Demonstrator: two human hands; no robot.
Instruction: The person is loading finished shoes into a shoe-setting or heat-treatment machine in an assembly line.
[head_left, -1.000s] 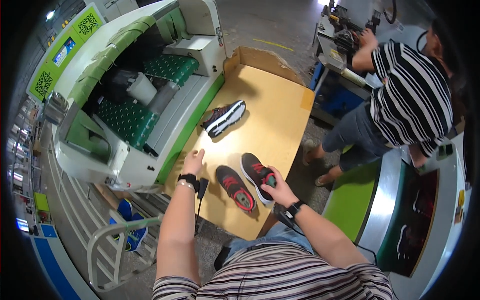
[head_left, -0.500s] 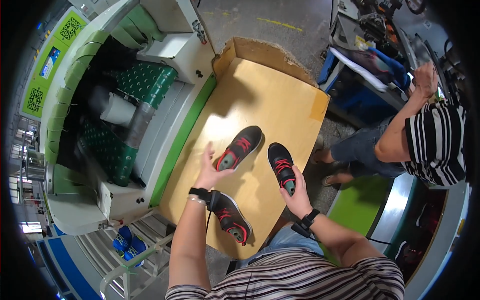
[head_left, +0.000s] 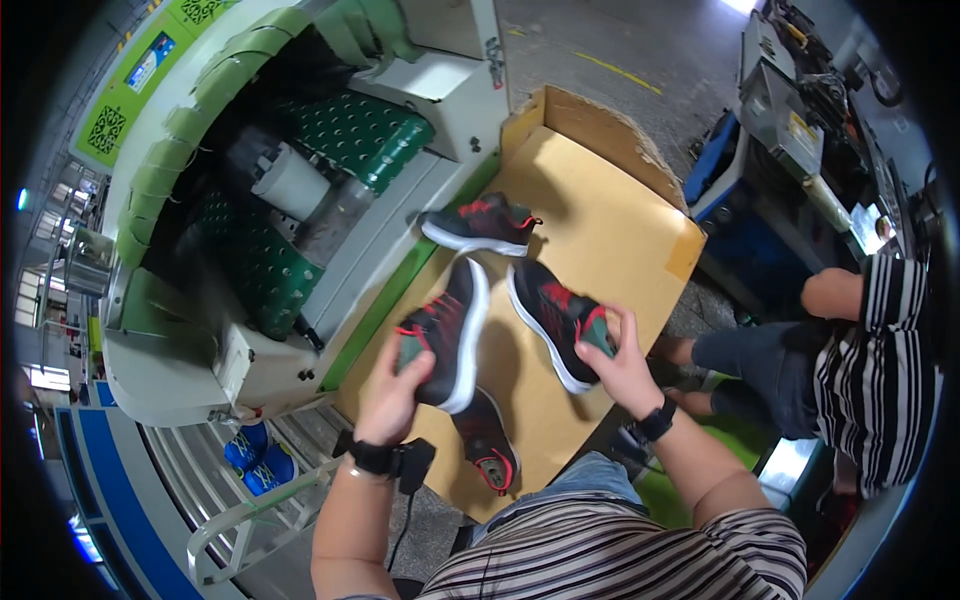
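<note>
**Q:** Specify the layout.

**A:** A white-and-green machine (head_left: 375,240) borders the left edge of the tabletop (head_left: 610,240). The far shoe (head_left: 480,225) lies at that edge, toward the far-left corner; the near shoe (head_left: 482,435) lies by the near edge.

**Q:** And the held pair?

**A:** The left-held shoe (head_left: 450,330) and right-held shoe (head_left: 548,310) are over the tabletop's middle, white sole edges facing each other. Contact with the surface cannot be determined.

**Q:** Hand state?

**A:** Left hand (head_left: 390,395) and right hand (head_left: 625,370) are each clamped on a heel.

**Q:** Recommended handling?

**A:** Grip firmly behind the red laces (head_left: 555,293); keep the soles apart, since contact could scuff them.
</note>
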